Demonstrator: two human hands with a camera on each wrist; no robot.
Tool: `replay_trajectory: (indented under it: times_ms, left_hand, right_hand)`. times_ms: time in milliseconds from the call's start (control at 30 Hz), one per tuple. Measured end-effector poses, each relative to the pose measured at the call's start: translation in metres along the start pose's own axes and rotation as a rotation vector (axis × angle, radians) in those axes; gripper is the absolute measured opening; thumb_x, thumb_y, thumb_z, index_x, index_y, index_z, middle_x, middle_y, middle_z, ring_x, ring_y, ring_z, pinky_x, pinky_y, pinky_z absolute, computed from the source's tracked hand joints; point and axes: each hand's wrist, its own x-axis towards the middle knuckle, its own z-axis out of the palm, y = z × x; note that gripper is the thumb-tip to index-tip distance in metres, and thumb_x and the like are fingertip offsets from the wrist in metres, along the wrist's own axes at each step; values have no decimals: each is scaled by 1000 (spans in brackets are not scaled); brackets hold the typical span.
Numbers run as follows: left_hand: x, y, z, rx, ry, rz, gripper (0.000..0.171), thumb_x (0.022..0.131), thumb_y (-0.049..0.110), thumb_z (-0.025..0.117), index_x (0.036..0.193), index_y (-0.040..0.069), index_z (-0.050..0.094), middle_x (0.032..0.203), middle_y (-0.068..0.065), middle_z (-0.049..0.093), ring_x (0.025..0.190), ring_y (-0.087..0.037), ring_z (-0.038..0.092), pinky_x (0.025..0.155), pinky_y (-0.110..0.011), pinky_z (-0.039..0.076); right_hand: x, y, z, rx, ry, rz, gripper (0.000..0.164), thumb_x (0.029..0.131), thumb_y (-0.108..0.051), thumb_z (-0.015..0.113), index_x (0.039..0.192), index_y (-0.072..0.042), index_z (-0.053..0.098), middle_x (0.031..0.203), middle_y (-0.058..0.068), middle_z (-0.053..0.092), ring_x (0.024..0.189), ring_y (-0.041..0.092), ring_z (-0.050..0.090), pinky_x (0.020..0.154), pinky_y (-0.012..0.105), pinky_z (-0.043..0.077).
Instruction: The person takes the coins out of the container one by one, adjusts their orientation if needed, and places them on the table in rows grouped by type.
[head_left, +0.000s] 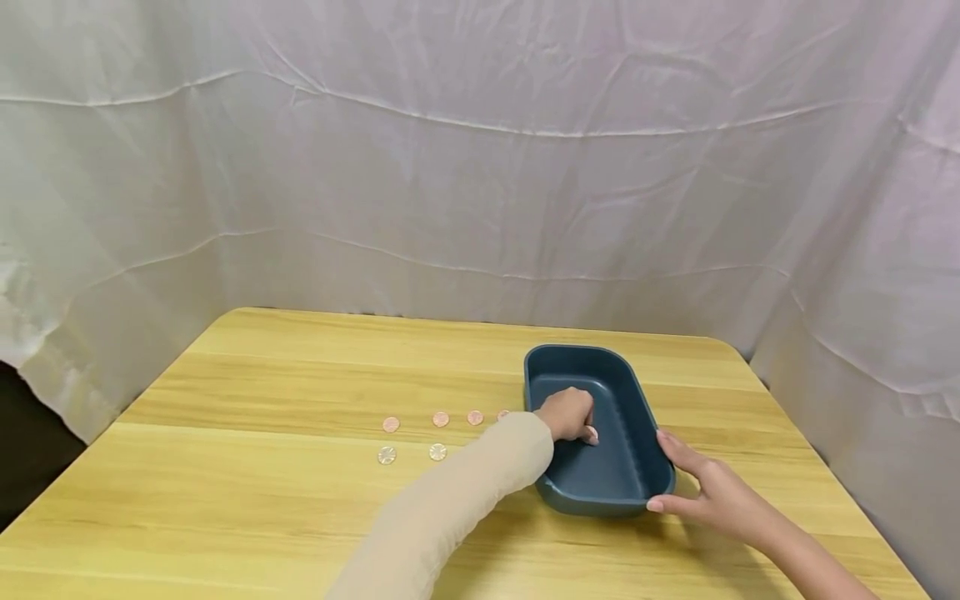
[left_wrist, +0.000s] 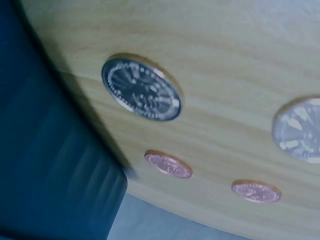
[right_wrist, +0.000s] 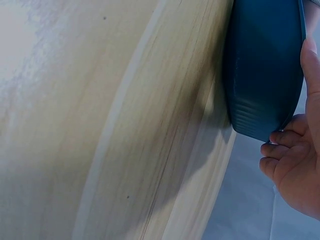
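A deep dark blue tray (head_left: 600, 506) stands on the wooden table. My left hand (head_left: 566, 412) is inside it, reaching over its left wall with curled fingers. A coin (head_left: 592, 432) shows as a pale edge at the thumb tip, pinched there. My right hand (head_left: 712, 496) grips the tray's near right corner, fingers and thumb spread along the wall. Left of the tray lie several copper coins (head_left: 441, 418) in a row, with silver coins (head_left: 437, 452) nearer. The left wrist view has a silver coin (left_wrist: 142, 89) close beside the tray; the left sleeve hides that spot in the head view.
The wooden table (head_left: 262, 483) has rounded far corners. Pale cloth (head_left: 480, 192) hangs behind it and along both sides. The tray's wall (left_wrist: 60, 150) stands up close to the nearest coins.
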Motion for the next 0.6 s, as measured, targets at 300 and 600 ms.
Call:
replay_trajectory:
  times_ms: [300,600]
  left_hand:
    - [-4,-5,-10,-40,-14,34,18,85,19,67,68,12,67,67,5,64,60,-6,52,55,-16,40]
    - [-15,-10,-19,-188,68,146,26,89,16,61,66,5,65,56,5,49,50,-5,41,50,-13,33]
  right_hand:
    - [-1,2,2,0,29,-14,87,73,-36,76,137,7,37,138,28,42,118,43,47,86,20,47]
    - [1,5,2,-4,9,-14,86,74,-37,75,137,8,36,138,28,41,119,42,46,86,23,49]
